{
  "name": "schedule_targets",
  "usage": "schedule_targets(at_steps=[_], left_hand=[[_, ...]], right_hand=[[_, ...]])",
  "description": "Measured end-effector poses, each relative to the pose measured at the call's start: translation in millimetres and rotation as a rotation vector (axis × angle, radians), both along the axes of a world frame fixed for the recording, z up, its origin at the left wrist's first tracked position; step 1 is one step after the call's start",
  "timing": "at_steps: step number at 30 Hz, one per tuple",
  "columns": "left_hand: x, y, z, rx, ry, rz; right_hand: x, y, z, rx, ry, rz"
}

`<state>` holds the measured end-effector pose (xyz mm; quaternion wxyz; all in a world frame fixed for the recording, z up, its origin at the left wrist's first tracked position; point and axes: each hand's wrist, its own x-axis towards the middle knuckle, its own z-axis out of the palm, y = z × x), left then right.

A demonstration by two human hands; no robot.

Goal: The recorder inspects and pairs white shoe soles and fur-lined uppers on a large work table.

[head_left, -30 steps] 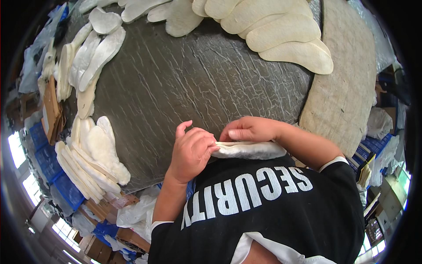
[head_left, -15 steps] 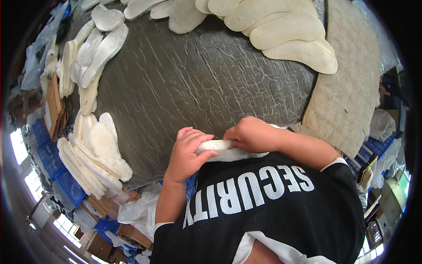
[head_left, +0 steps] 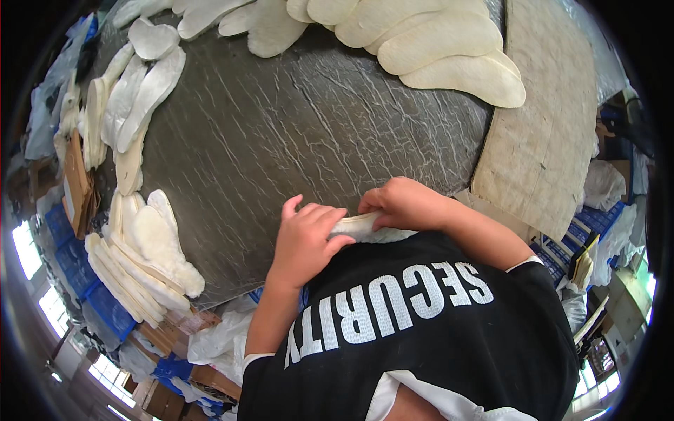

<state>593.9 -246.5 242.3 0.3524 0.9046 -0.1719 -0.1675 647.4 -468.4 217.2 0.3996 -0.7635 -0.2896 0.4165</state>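
Observation:
A white fleecy insole [head_left: 361,225], seen edge-on, lies across the front of my black shirt at the table's near edge. My left hand [head_left: 307,241] is closed round its left end, fingers over the top and thumb on the near side. Further right, my right hand [head_left: 406,205] pinches the upper edge with bent fingers. Part of the insole is hidden by the right hand and shirt; I cannot tell whether it is one layer or two.
Cream insoles [head_left: 449,42] overlap along the table's far side. More white insoles [head_left: 151,95] line the left side, with a fleecy stack [head_left: 137,259] at the near left. A worn cardboard sheet [head_left: 537,119] covers the right. Blue crates [head_left: 109,309] stand beyond the left edge.
The whole view has shifted slightly. My left thumb and fingers have spread a little, and my hands sit closer together, with less of the insole showing between them.

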Motion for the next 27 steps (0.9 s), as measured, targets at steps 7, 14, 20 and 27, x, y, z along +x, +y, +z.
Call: schedule_targets(at_steps=[7,14,20,27], left_hand=[[1.2,-13.9,-15.1,-0.091,0.042,-0.069],[-3.9,-1.4,-12.5,-0.133,0.052,0.076],[-0.4,-16.0,-9.0,-0.121,-0.040,0.034],[-6.5,4.6,-23.9,-0.525,0.325,0.406]], right_hand=[[-3.0,-2.1,-4.2,0.084,0.051,-0.101],[11.9,-23.8,6.8,-0.135,0.075,-0.052],[6.1,-16.2,6.8,-0.015,0.024,-0.086],[7.8,-50.3,-24.8,0.640,0.847,-0.262]])
